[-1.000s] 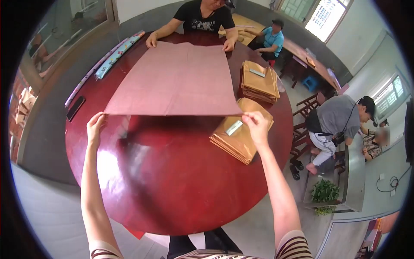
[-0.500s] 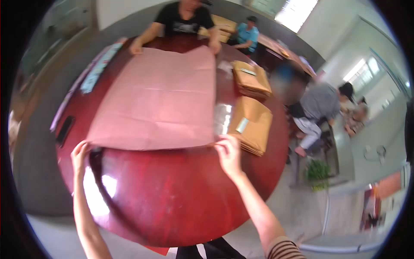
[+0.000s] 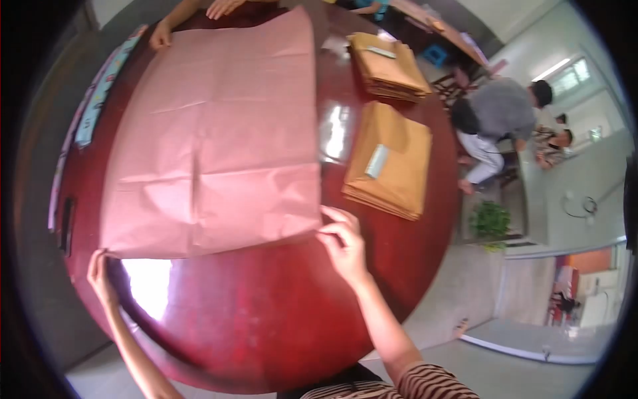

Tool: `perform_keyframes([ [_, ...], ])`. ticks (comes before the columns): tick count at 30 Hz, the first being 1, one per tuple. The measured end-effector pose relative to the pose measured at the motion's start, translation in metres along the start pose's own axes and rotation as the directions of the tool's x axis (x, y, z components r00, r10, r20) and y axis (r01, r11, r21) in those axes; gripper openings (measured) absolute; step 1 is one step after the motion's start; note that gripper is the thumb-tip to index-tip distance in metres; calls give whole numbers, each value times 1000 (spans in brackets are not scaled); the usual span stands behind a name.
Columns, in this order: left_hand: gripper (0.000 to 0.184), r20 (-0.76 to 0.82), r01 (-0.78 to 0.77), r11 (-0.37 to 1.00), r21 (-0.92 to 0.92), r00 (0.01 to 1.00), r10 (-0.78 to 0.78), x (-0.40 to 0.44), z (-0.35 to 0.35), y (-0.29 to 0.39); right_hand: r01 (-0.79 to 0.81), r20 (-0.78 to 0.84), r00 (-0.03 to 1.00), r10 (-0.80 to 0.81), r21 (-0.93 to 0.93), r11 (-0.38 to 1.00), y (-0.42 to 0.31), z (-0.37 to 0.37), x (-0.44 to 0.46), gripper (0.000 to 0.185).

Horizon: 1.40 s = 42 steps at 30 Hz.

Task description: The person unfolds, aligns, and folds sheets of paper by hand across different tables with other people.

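A large pink sheet of paper (image 3: 219,139) with fold creases lies across the round red table (image 3: 266,312). Its near left corner is pinched in my left hand (image 3: 101,278). At the near right corner, my right hand (image 3: 344,243) has thumb and fingers closed on the paper's edge. Across the table, a co-worker's hand (image 3: 160,36) touches the far left corner, and the other hand (image 3: 224,6) is just beyond the far edge.
Two stacks of brown paper envelopes, the near stack (image 3: 392,159) and the far stack (image 3: 389,63), sit right of the sheet. A dark phone (image 3: 67,225) and a patterned strip (image 3: 106,90) lie at the left. Right of the table, a person (image 3: 498,113) bends near a plant (image 3: 490,219).
My view has tipped downward. The co-worker has let go of the sheet's far right corner, which now curls up, while the other hand stays at the far left. My hands remain at the near corners.
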<state>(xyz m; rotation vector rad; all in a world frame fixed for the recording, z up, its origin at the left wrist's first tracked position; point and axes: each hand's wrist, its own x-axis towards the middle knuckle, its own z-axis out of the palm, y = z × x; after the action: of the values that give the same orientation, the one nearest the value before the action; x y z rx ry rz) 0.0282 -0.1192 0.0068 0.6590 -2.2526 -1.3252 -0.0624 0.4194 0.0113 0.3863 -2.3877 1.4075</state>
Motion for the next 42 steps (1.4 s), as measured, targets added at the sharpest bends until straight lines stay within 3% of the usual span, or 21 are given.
perform_keyframes([
  [1,18,-39,-62,998,10,997,63,4,-1,-15,-30,29,999,29,35,999,0,-1,0,11],
  [5,18,-28,-28,999,-37,999,27,-1,7,-8,-62,76,995,59,35,997,1,-5,1,12],
  [10,18,-58,-45,997,60,997,49,0,3,-19,-53,85,995,51,14,999,2,-5,1,11],
  [16,15,-112,-51,998,-30,993,48,-4,5,-21,-89,65,994,89,-9,996,-3,0,1,12],
  [20,12,-93,-74,992,-104,994,64,0,7,-27,-95,69,993,98,-45,994,-2,2,-2,10],
  [23,12,-18,-33,998,-44,999,32,0,4,-22,-84,69,994,87,-52,995,0,3,-6,10],
  [27,11,-44,-76,994,-77,996,73,-2,13,-20,-99,61,993,103,-75,992,9,-1,-10,9],
  [30,10,-38,-81,968,-238,997,74,-1,13,-20,-191,-56,979,196,78,978,7,6,-13,10],
  [32,8,-26,-116,983,-141,993,114,-2,12,-13,-155,-92,981,168,137,978,6,5,-16,8],
  [34,7,-27,-130,979,-156,992,127,-1,11,-12,-152,-131,978,165,102,983,1,5,-20,8],
  [37,8,0,-157,965,-212,987,161,1,11,-11,40,-103,993,-61,-199,979,-20,1,-18,8],
  [38,8,14,-152,964,-216,987,159,0,10,-9,36,-108,992,-59,-201,979,-31,-2,-19,8],
  [40,8,19,-164,959,-230,985,173,2,8,-6,98,-106,983,-152,-405,909,-49,-6,-24,7],
  [42,9,38,-174,952,-253,981,189,2,8,-3,95,-86,986,-144,-422,901,-52,-10,-32,9],
])
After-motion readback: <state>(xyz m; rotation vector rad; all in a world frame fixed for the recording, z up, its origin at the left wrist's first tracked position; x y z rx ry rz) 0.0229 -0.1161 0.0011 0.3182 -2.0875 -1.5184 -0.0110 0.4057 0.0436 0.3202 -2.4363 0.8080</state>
